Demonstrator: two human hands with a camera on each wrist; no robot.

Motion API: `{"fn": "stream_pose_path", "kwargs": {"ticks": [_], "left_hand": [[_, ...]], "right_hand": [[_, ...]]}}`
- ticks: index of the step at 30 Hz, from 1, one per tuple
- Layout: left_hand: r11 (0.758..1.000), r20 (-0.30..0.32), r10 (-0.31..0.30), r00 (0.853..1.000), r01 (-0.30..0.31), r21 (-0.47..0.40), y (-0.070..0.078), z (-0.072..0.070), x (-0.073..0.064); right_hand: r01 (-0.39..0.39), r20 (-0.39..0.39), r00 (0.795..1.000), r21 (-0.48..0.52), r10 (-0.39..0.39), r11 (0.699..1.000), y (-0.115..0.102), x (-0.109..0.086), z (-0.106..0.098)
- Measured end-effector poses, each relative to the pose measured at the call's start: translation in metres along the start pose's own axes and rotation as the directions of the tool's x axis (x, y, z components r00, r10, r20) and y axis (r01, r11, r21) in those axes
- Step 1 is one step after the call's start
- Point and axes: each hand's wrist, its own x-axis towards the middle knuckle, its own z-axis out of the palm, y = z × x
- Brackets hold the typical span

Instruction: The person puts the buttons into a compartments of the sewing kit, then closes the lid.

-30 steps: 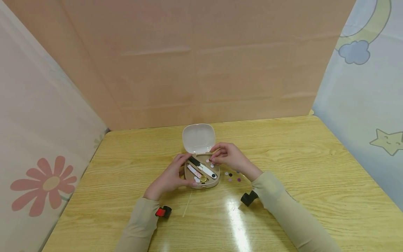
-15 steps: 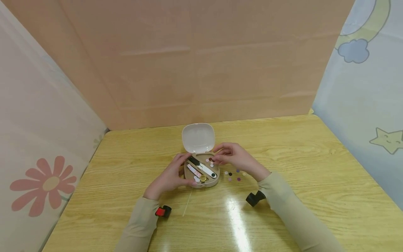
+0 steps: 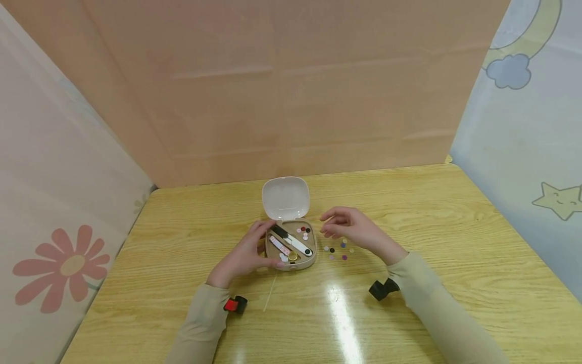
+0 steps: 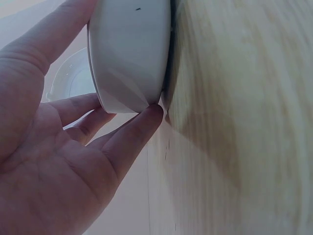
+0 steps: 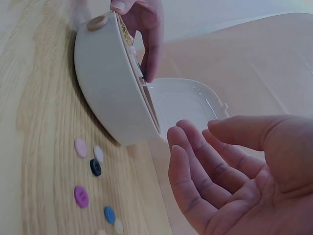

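Note:
My left hand (image 3: pixel 243 255) holds the side of a beige sewing case (image 3: pixel 303 265), thumb at its front and fingers at the far corner. In the left wrist view, fingertips touch the case's side wall (image 4: pixel 129 54). Its white lid (image 3: pixel 285 198) stands raised at the back. Inside lie a white tool with a black end (image 3: pixel 297 245), a pink-and-white strip (image 3: pixel 279 244), a gold ring-shaped piece (image 3: pixel 293 256) and several small buttons (image 3: pixel 305 237). Apart from the case, my right hand (image 3: pixel 352 227) hovers with loosely bent fingers, holding nothing visible.
Several loose buttons lie on the table right of the case, among them a purple button (image 5: pixel 81 196), a blue button (image 5: pixel 109 215) and a black button (image 5: pixel 95 167). A thin pale stick (image 3: pixel 270 293) lies in front. A peach backdrop (image 3: pixel 282 101) stands behind.
My right hand has drawn back rightward from the case's button compartment, where a dark button now shows beside the red one. The left hand stays on the case.

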Motion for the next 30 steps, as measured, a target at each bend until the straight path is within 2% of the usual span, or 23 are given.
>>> {"fn": "stream_pose_path", "kwargs": {"ticks": [4, 7, 19, 30], "left_hand": [[1.000, -0.012, 0.010, 1.000, -0.010, 0.009, -0.020, 0.003, 0.006], [1.000, -0.011, 0.013, 1.000, -0.013, 0.018, -0.026, 0.003, 0.008], [1.000, -0.003, 0.010, 1.000, -0.009, 0.027, -0.023, 0.001, 0.008], [1.000, -0.007, 0.001, 1.000, -0.001, 0.023, -0.024, 0.002, 0.007]], "right_hand": [[-0.008, 0.002, 1.000, 0.001, 0.008, 1.000, 0.003, -0.004, -0.004], [-0.009, -0.001, 1.000, 0.000, 0.009, 1.000, 0.005, -0.008, -0.007], [-0.026, -0.018, 1.000, -0.032, 0.026, 0.999, 0.018, -0.020, -0.017], [-0.031, -0.020, 0.999, -0.008, 0.031, 0.999, 0.025, -0.028, -0.022]]}}
